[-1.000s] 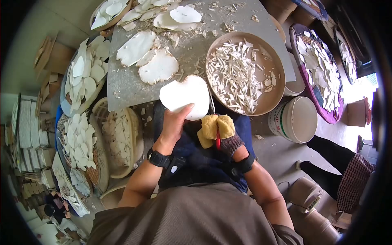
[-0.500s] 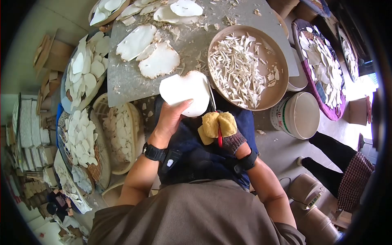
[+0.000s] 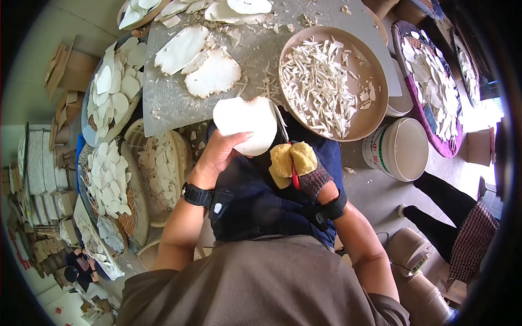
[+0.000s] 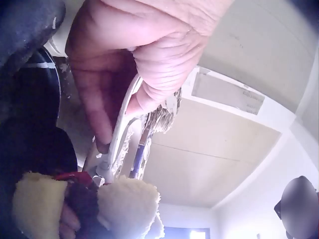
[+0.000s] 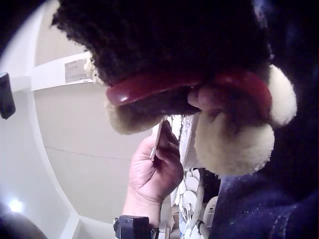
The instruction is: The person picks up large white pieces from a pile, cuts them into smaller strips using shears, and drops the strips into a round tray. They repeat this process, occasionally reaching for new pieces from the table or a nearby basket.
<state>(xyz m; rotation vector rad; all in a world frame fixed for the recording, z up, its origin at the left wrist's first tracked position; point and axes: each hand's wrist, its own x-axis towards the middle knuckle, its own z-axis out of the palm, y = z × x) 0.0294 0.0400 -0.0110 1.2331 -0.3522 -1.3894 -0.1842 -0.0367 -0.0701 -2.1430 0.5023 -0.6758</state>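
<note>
My left hand (image 3: 220,152) pinches a broad, flat white slice (image 3: 244,122) between thumb and fingers, held above my lap. The slice has a brownish notch at its far edge. In the left wrist view it shows nearly edge-on. My right hand (image 3: 314,182), in a dark knitted glove, grips red-handled scissors (image 3: 295,179). Thick yellow padding (image 3: 303,157) wraps the fingers and handles. The scissors' blades point away from me, right along the slice's right edge. In the right wrist view the red handle (image 5: 154,89) curves round the gloved fingers.
A round tray (image 3: 380,108) of white trimmings sits at the right of the grey table (image 3: 168,108). Two brown-edged slices (image 3: 213,73) lie on its left. Baskets of white slices (image 3: 109,179) stand at left. A white bucket (image 3: 405,149) and a person's legs (image 3: 440,206) are at right.
The view has shifted slightly, with the tray and table moving up in it. Both hands keep their holds; the scissors stay at the slice's right edge.
</note>
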